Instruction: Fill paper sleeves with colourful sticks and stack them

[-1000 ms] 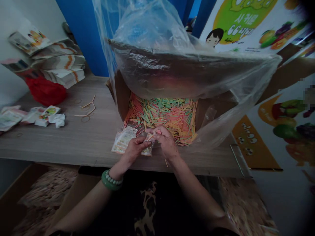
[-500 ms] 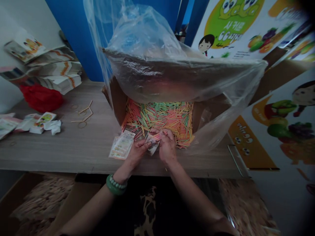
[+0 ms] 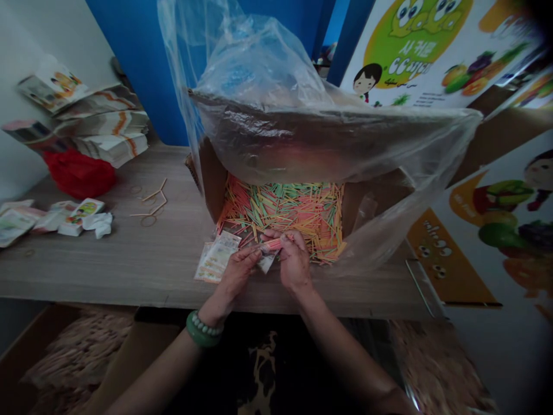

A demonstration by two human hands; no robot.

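My left hand [image 3: 237, 270], wearing a green bangle [image 3: 202, 335] and a beaded bracelet, pinches a small clear plastic packet [image 3: 268, 263]. My right hand [image 3: 295, 268] is closed around a small bundle of pink sticks [image 3: 273, 245], whose left ends meet the packet at my left fingers. How far the sticks sit inside the packet I cannot tell. Just beyond both hands lies a heap of thin pink, yellow and green sticks [image 3: 280, 207] in an open cardboard box [image 3: 215, 181]. Flat printed packets [image 3: 219, 256] lie on the table beside my left hand.
Clear plastic sheeting [image 3: 268, 63] drapes over the box flap. Leftward on the table [image 3: 151, 259] are bent sticks [image 3: 162, 200], rubber bands, a red bag [image 3: 80, 173], stacked cartons [image 3: 114, 147] and small packs [image 3: 71, 225]. Printed boxes [image 3: 496, 230] stand at right. Below the table are open containers of brownish pieces [image 3: 82, 351].
The pink bundle now lies more level, with its left ends at my left fingers. My hands stay close together. The whole view has shifted slightly.
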